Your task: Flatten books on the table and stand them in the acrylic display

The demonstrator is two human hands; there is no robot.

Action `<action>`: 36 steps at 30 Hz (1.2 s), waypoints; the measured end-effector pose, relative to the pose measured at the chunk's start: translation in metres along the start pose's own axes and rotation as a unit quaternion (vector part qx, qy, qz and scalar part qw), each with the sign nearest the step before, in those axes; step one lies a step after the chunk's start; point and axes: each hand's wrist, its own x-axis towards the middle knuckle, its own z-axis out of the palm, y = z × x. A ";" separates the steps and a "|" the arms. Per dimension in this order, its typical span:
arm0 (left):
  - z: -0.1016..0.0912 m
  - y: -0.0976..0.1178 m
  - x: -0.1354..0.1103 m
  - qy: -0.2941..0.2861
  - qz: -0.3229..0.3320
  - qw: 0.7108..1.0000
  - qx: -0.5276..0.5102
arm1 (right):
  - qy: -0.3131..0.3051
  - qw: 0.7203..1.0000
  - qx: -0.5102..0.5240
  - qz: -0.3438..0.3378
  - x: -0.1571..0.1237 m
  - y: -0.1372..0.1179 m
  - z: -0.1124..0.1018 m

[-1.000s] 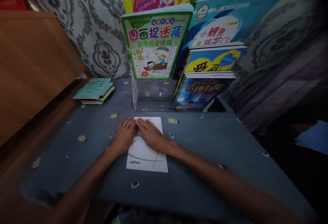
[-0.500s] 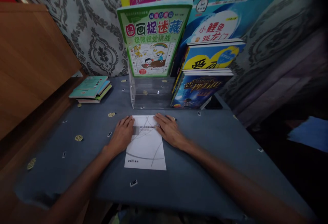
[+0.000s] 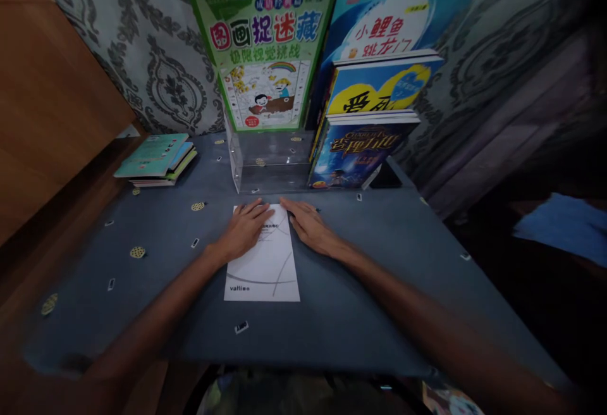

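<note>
A white booklet (image 3: pixel 262 269) with grey curved lines and the word "valli" lies flat on the grey-blue tablecloth (image 3: pixel 360 314). Across its upper left part rests my left hand (image 3: pixel 245 230), fingers stretched out flat and covering some of the print. At the booklet's upper right corner is my right hand (image 3: pixel 310 228), its fingers extended along the edge and the palm on the cloth beside it. Neither hand grips anything.
Behind the booklet stands a clear tiered book rack (image 3: pixel 272 178). It bears a green picture book (image 3: pixel 270 54), a blue book (image 3: pixel 360 152) and several others. A small stack of books (image 3: pixel 154 157) lies at the back left, near a wooden cabinet (image 3: pixel 57 99).
My left hand has slid right from the booklet's left edge onto its upper part. My right hand stays at the right edge. The view has shifted slightly.
</note>
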 end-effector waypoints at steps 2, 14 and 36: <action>0.000 0.002 0.003 -0.021 0.032 0.999 -0.013 | 0.002 1.000 0.004 -0.002 0.000 0.000 -0.001; -0.011 0.016 -0.017 -0.023 0.164 0.982 -0.091 | 0.000 1.000 -0.013 -0.002 -0.001 -0.002 0.000; 0.008 0.010 -0.027 0.036 0.144 0.976 -0.157 | 0.018 0.999 -0.002 -0.051 -0.103 -0.069 -0.004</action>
